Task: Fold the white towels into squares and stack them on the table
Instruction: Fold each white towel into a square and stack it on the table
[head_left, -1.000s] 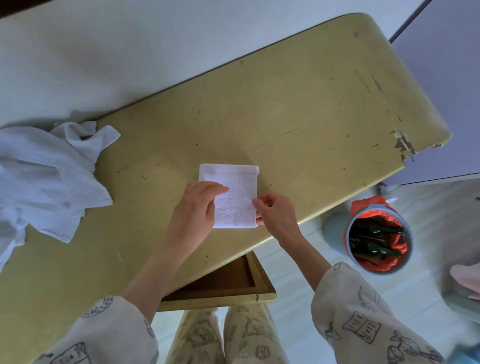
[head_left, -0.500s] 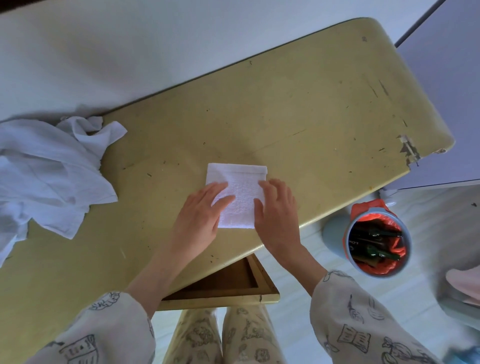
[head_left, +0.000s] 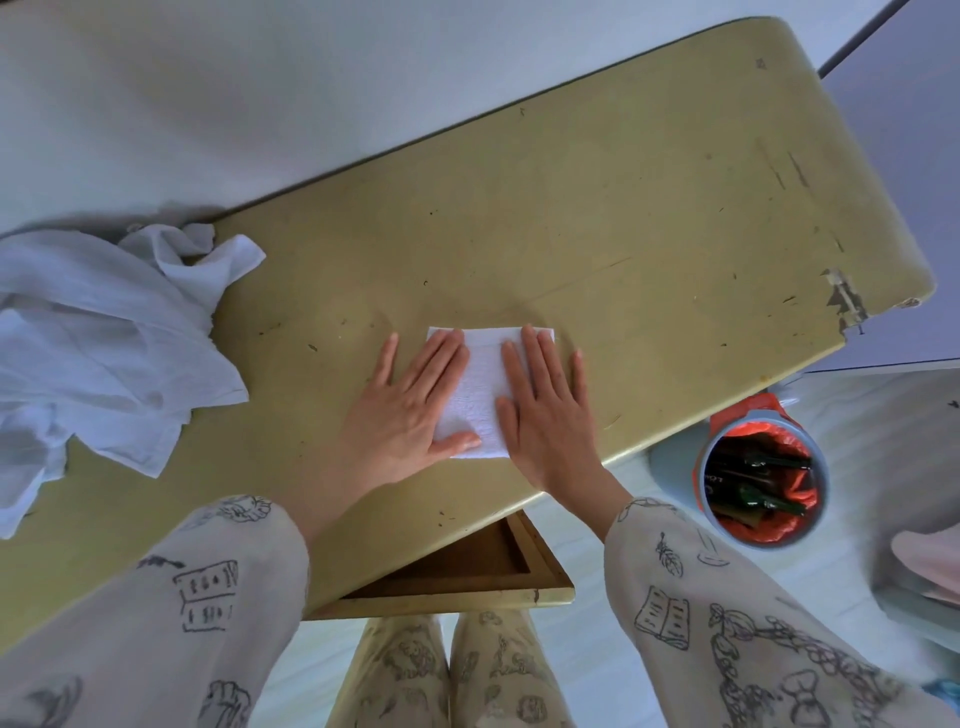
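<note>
A small white towel (head_left: 480, 387), folded into a square, lies flat near the front edge of the yellow table (head_left: 597, 208). My left hand (head_left: 410, 410) lies flat on its left half with fingers straight, the thumb across its near edge. Flat on the towel's right half is my right hand (head_left: 545, 410), fingers straight and spread. Both palms press it down and hide much of it. A heap of unfolded white towels (head_left: 98, 332) lies crumpled at the table's left end.
A wooden drawer (head_left: 467, 577) stands pulled out under the table's front edge, above my knees. On the floor to the right stands a bin (head_left: 761, 491) with a red liner and dark bottles. A white wall runs behind the table.
My right hand went from pinching the towel's near right corner to lying flat on it. The left hand slid forward and flattened. Both hands now press the folded square.
</note>
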